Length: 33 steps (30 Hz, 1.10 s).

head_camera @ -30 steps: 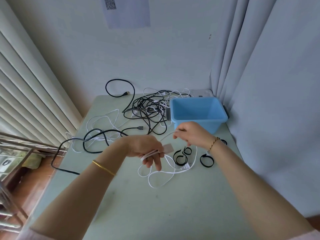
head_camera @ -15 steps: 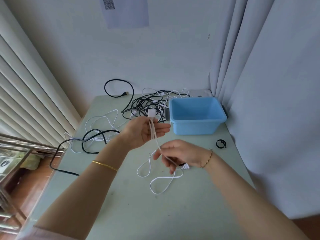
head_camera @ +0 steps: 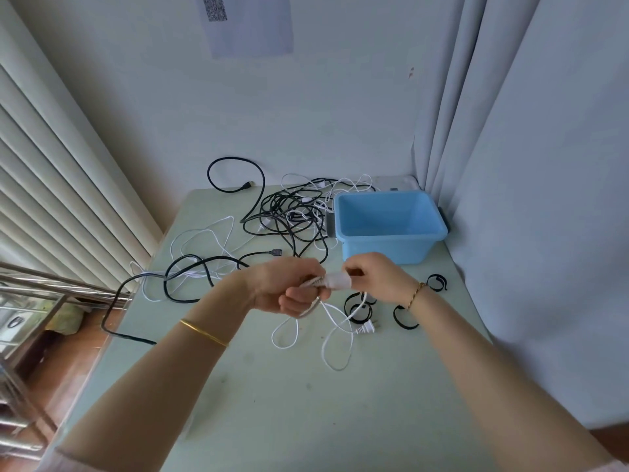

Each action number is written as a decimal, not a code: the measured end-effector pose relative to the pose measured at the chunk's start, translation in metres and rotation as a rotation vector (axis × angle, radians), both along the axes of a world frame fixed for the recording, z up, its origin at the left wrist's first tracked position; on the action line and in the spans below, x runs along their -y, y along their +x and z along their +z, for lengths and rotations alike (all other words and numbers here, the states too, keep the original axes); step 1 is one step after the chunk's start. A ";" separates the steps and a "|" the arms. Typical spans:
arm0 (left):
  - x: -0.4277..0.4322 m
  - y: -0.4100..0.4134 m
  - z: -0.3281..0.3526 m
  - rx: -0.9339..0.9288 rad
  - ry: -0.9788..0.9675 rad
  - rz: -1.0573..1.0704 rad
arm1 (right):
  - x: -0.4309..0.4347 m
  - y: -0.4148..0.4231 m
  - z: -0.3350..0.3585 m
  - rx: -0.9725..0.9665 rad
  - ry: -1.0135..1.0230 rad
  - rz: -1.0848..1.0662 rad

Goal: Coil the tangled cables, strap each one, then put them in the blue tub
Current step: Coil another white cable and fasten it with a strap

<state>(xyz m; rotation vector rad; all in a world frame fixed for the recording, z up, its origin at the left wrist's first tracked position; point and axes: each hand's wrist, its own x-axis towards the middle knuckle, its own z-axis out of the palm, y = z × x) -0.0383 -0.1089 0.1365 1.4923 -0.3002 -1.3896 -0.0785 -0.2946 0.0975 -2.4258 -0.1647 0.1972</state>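
Head: green table beside curtains; left hand grips the white cable; right hand seemingly pinches its connector.

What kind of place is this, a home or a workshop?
Likely a plain room corner, perhaps arranged for recording: a small table against the wall, a printed code sheet above, blinds and a curtain beside it.
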 end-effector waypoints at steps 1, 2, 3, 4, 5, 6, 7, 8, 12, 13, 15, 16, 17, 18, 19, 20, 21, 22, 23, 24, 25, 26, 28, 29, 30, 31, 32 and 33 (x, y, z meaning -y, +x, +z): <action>0.000 -0.001 -0.001 0.042 0.045 -0.028 | 0.003 0.001 0.002 0.006 -0.007 -0.009; 0.001 -0.002 -0.001 0.082 0.087 -0.043 | 0.005 0.001 0.003 0.011 -0.015 -0.015; 0.002 -0.003 -0.002 0.126 0.130 -0.052 | 0.006 0.001 0.004 0.025 -0.017 -0.019; 0.003 -0.003 -0.002 0.176 0.174 -0.062 | 0.005 0.002 0.005 0.043 -0.012 -0.026; 0.005 -0.003 -0.003 0.224 0.215 -0.073 | 0.005 0.002 0.005 0.057 -0.002 -0.038; 0.006 -0.002 -0.003 0.266 0.250 -0.077 | 0.004 0.001 0.005 0.066 0.009 -0.051; 0.007 -0.001 -0.004 0.305 0.285 -0.076 | 0.003 0.000 0.006 0.072 0.016 -0.063; 0.008 -0.001 -0.004 0.340 0.317 -0.068 | 0.001 0.000 0.007 0.072 0.018 -0.076; 0.011 0.001 -0.011 0.426 0.384 0.063 | -0.006 -0.004 0.014 0.091 0.014 -0.126; 0.011 0.003 -0.015 0.457 0.397 0.118 | -0.007 -0.006 0.018 0.070 0.046 -0.132; 0.011 0.006 -0.020 0.480 0.377 0.271 | -0.010 -0.014 0.023 -0.033 0.158 -0.110; 0.010 0.008 -0.022 0.453 0.330 0.357 | -0.013 -0.018 0.024 -0.089 0.217 -0.087; 0.010 0.009 -0.023 0.398 0.254 0.440 | -0.016 -0.021 0.022 -0.140 0.277 -0.061; 0.010 0.010 -0.024 0.326 0.157 0.523 | -0.021 -0.024 0.018 -0.189 0.345 -0.037; 0.011 0.011 -0.023 0.248 0.054 0.607 | -0.025 -0.026 0.013 -0.238 0.425 -0.020; 0.012 0.012 -0.021 0.170 -0.043 0.686 | -0.030 -0.028 0.007 -0.283 0.504 -0.010; 0.013 0.013 -0.019 0.109 -0.122 0.748 | -0.033 -0.028 0.001 -0.318 0.567 -0.005; 0.013 0.012 -0.016 0.069 -0.181 0.789 | -0.035 -0.029 -0.005 -0.344 0.611 0.001; 0.014 0.012 -0.013 0.044 -0.224 0.809 | -0.037 -0.029 -0.011 -0.363 0.640 0.015; 0.015 0.011 -0.010 0.030 -0.256 0.812 | -0.038 -0.029 -0.015 -0.375 0.663 0.037; 0.016 0.009 -0.008 0.024 -0.274 0.801 | -0.039 -0.028 -0.019 -0.380 0.679 0.062; 0.017 0.008 -0.006 0.026 -0.280 0.779 | -0.040 -0.027 -0.023 -0.380 0.678 0.085; 0.018 0.004 -0.003 0.036 -0.278 0.713 | -0.041 -0.024 -0.028 -0.362 0.602 0.123; 0.018 0.003 -0.002 0.026 -0.289 0.673 | -0.041 -0.024 -0.029 -0.355 0.529 0.144; 0.018 0.003 0.000 0.004 -0.315 0.629 | -0.040 -0.023 -0.031 -0.348 0.446 0.164; 0.018 0.002 0.002 -0.020 -0.344 0.574 | -0.039 -0.021 -0.032 -0.326 0.352 0.175; 0.018 0.002 0.004 -0.027 -0.356 0.506 | -0.036 -0.020 -0.033 -0.285 0.266 0.172; 0.016 0.001 0.005 -0.010 -0.341 0.424 | -0.033 -0.017 -0.034 -0.232 0.201 0.149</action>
